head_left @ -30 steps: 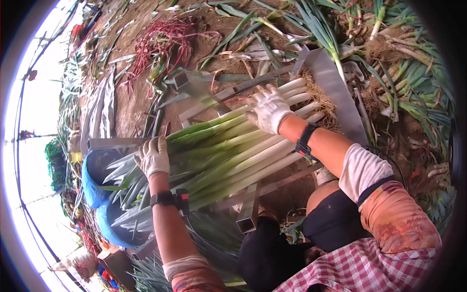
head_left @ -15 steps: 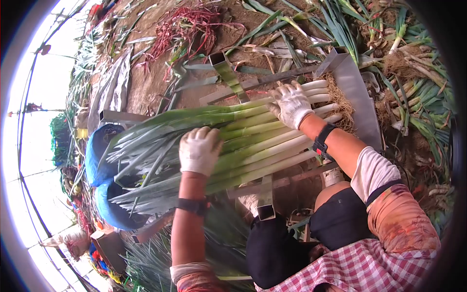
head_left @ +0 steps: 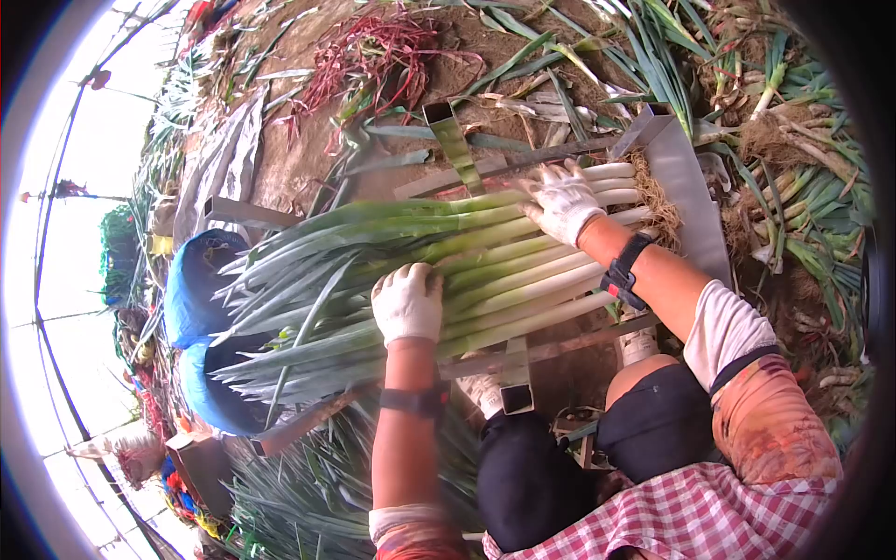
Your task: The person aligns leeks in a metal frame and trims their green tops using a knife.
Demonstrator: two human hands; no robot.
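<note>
A row of long green onions [head_left: 523, 275] lies across a metal frame, with the roots to the right and the leaves to the left. My left hand [head_left: 408, 303], in a white glove, rests where the leaves meet the stalks, its fingers curled over them. My right hand [head_left: 563, 203], also gloved, lies on the white stalks near the roots with its fingers apart. The root ends sit close to an upright metal plate [head_left: 686, 205]. Blue-covered rounded supports [head_left: 194, 289] stand by the leaf tips.
Metal posts [head_left: 453, 145] rise at the sides of the frame. Red twine [head_left: 373, 61] lies tangled on the soil beyond it. More green onions [head_left: 793, 168] are heaped at the right, and others [head_left: 308, 495] lie below left. A cardboard box [head_left: 201, 471] stands at lower left.
My left hand has shifted right along the green onions, toward the stalks. My right hand stays near the root ends, and the view has moved slightly.
</note>
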